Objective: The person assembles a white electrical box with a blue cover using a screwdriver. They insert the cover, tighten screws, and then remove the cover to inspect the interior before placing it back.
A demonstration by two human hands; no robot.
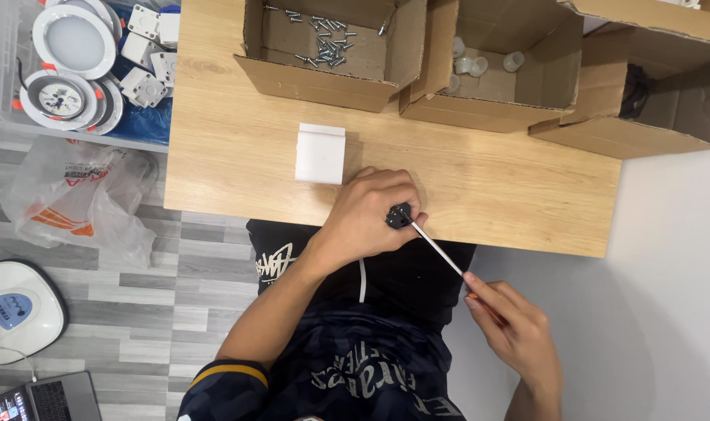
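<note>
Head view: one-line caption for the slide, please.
Left hand holds a small black part at the table edge; right hand drives a screwdriver into it.

Single head-worn view; straight down, close over wooden table [487, 187]

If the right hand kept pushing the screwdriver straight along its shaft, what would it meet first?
The right hand aims the screwdriver up and left, with its tip at the small black part pinched in the left hand. That part comes first; the white block lies farther along, roughly in line.
</note>
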